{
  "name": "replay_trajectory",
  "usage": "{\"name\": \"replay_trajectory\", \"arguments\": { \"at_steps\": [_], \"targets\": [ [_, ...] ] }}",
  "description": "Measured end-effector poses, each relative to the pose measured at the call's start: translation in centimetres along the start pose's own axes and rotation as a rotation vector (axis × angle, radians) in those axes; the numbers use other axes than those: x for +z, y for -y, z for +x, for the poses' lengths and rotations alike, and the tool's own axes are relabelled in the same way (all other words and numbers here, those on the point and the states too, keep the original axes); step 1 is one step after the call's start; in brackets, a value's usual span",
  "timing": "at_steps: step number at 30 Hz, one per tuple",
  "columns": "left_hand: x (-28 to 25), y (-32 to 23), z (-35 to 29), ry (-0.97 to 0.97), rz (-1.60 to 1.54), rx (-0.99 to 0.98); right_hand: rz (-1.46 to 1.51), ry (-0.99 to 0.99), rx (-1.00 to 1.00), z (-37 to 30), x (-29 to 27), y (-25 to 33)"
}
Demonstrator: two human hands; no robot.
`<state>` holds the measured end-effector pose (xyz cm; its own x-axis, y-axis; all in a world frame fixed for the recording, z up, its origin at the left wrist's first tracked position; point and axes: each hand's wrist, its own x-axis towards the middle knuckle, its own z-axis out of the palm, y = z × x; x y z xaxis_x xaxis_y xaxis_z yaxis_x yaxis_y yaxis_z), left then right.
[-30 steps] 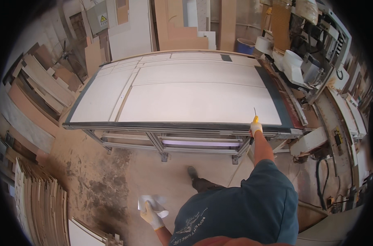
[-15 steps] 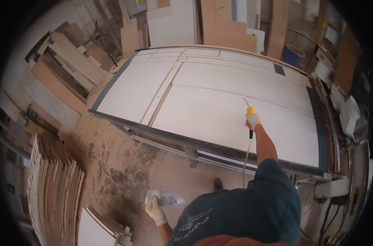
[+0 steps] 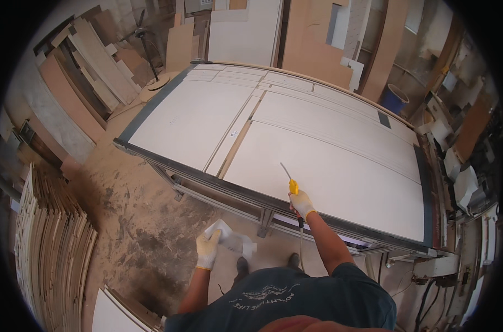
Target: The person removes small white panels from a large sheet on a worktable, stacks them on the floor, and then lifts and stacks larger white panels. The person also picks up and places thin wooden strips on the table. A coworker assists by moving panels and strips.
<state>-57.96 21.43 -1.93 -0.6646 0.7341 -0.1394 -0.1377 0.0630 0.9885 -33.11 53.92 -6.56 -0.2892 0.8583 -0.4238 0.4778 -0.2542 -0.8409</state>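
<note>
1. Table [image 3: 179, 167]: white panels [image 3: 329, 166] lie flat, thin gaps between; its dark bed [image 3: 154, 105] shows at both ends.
2. Floor [image 3: 146, 210]: dark-smudged before the table; boards [image 3: 52, 254] stand off the table's near left corner, a fan [image 3: 142, 34] by its far left one.

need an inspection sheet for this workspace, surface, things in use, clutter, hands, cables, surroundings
surface: large white flat panel divided by straight gaps, on a long dark-edged table
job's things: yellow hand tool with thin nozzle, tip over the panel; crumpled whitish thin sheet
clutter: tall stack of pale board offcuts on the left; dark smudges on the dusty brown floor
hands: gloved right hand grips the tool; gloved left hand holds the sheet
cables: thin pale hose hangs from the tool
surroundings: black pedestal fan, blue round bucket
</note>
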Motion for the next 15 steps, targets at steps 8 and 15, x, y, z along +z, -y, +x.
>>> {"name": "replay_trajectory", "arguments": {
  "at_steps": [8, 15],
  "targets": [
    [2.5, -0.3, 1.4, 0.157, -0.104, -0.083, -0.006, -0.375, 0.125, 2.1, -6.0, 7.7],
    [6.0, 0.8, -4.4, 0.167, -0.05, -0.014, -0.014, -0.17, 0.032, 2.9, -4.6, 8.7]
  ]
}}
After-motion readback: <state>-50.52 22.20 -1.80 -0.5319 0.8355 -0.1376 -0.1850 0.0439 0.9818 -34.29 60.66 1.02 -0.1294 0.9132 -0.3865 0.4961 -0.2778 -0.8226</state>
